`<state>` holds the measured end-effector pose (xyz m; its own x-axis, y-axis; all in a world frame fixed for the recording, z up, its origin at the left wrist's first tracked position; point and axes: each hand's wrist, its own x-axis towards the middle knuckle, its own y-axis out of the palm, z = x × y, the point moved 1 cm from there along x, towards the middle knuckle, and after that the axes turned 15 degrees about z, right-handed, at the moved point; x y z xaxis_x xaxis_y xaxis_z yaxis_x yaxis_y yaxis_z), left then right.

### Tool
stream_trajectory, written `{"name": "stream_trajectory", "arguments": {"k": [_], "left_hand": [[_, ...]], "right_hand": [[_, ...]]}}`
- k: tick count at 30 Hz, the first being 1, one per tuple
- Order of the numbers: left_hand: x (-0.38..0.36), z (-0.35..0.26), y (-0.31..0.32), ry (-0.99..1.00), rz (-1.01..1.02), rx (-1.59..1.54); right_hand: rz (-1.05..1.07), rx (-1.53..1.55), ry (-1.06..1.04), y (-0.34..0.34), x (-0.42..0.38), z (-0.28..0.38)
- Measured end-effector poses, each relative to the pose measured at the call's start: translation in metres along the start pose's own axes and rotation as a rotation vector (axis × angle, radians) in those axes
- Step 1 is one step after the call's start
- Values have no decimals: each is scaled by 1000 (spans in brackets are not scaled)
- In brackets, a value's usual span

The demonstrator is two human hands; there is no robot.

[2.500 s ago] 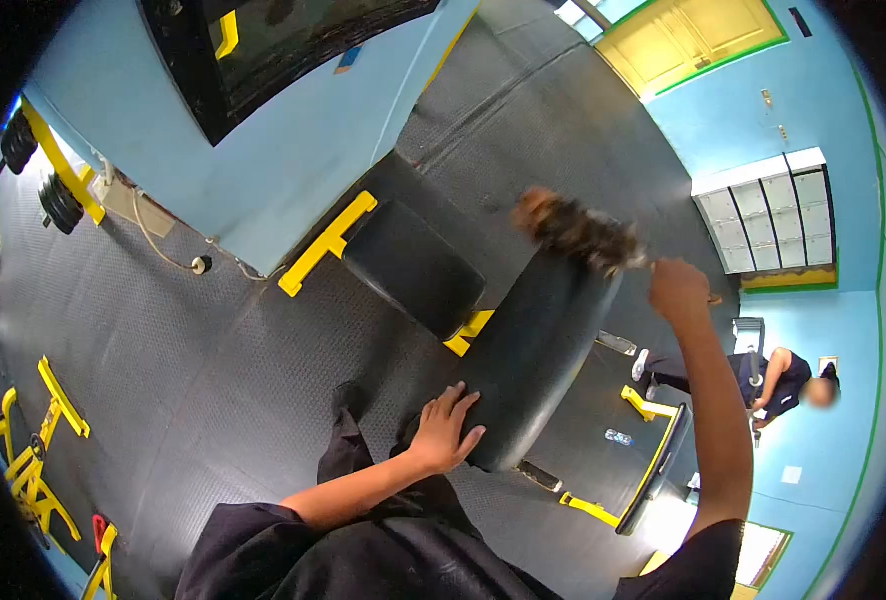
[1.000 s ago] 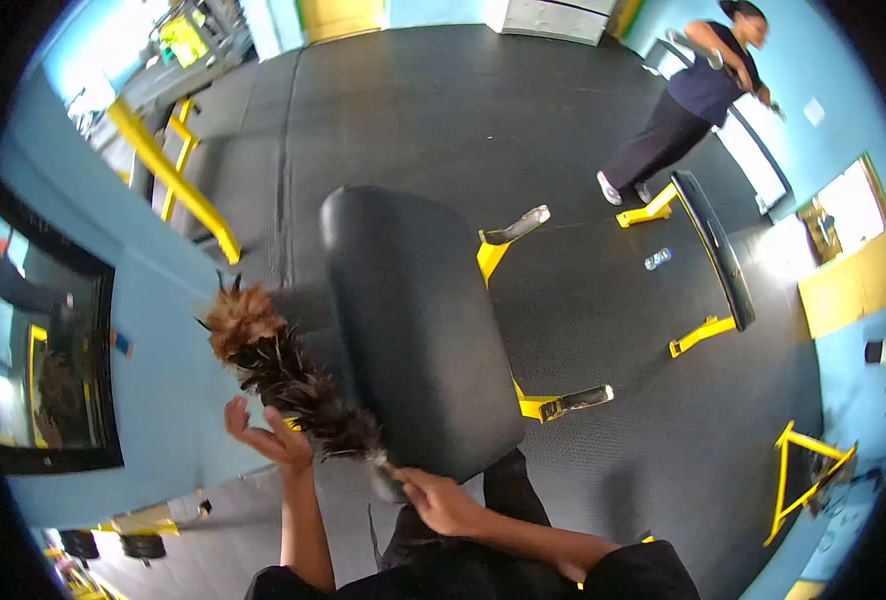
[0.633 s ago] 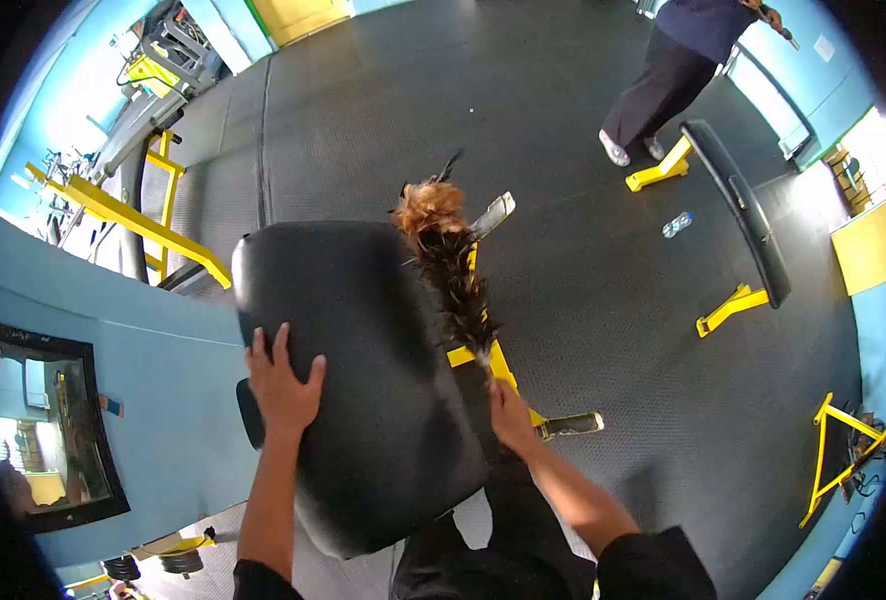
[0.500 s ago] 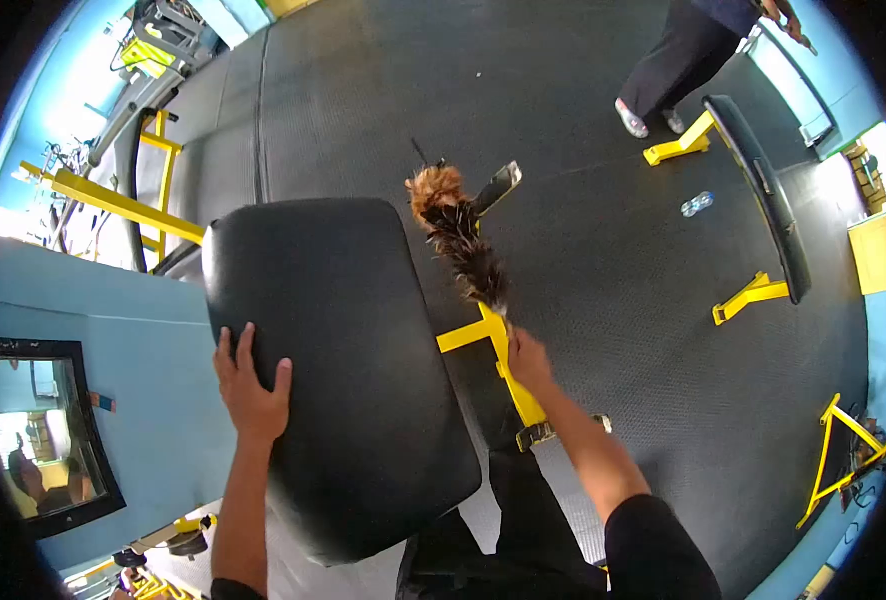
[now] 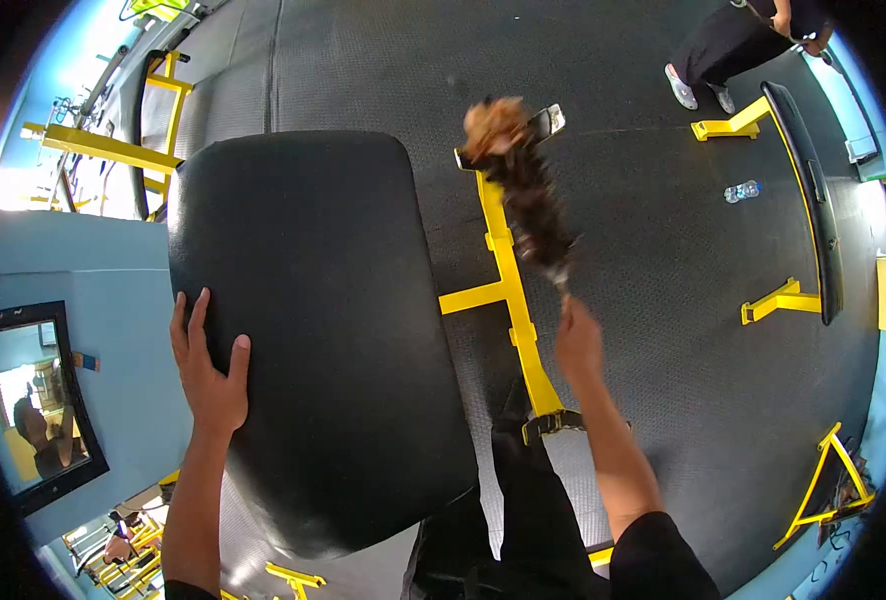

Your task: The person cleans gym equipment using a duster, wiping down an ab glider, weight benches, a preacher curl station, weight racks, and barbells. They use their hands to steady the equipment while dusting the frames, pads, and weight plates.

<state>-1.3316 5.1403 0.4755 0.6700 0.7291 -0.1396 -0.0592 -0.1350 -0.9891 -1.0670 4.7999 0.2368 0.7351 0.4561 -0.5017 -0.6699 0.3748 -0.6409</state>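
A large black padded bench cushion (image 5: 313, 330) fills the left middle of the view. My left hand (image 5: 211, 385) lies on its left edge, fingers apart, holding nothing. My right hand (image 5: 578, 345) is wrapped round the handle of a feather duster (image 5: 533, 200), whose dark feathers end in a light brown tuft. The duster is raised over the yellow metal frame (image 5: 508, 285) beside the cushion and looks slightly blurred. Whether its feathers touch the frame I cannot tell.
Another person (image 5: 728, 50) stands at the upper right. A black bench (image 5: 813, 200) with yellow legs is on the right, a plastic bottle (image 5: 743, 191) on the floor near it. A framed mirror (image 5: 38, 405) hangs on the blue wall at left.
My right hand and the duster have moved right and up, away from the cushion. My left hand has shifted slightly left on the cushion's edge. The view has shifted too.
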Motion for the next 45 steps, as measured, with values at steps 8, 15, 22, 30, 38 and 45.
{"name": "stream_trajectory", "arguments": {"k": [8,15,22,30,38,45], "left_hand": [[0,6,5,16,-32,52],[6,16,14,43,-76,51],[11,20,19,52,-101,24],[13,19,19,50,-123,47],[19,37,23,310,-79,47],[-145,-161,112,491,344,81]], "right_hand": [[150,246,-31,52,-105,3],[197,175,40,89,-249,-58],[-13,-132,268,112,-357,-209],[-338,-99,169,95,-383,-231],[-187,20,46,150,-392,-230],[40,560,19,107,-409,-238]]}}
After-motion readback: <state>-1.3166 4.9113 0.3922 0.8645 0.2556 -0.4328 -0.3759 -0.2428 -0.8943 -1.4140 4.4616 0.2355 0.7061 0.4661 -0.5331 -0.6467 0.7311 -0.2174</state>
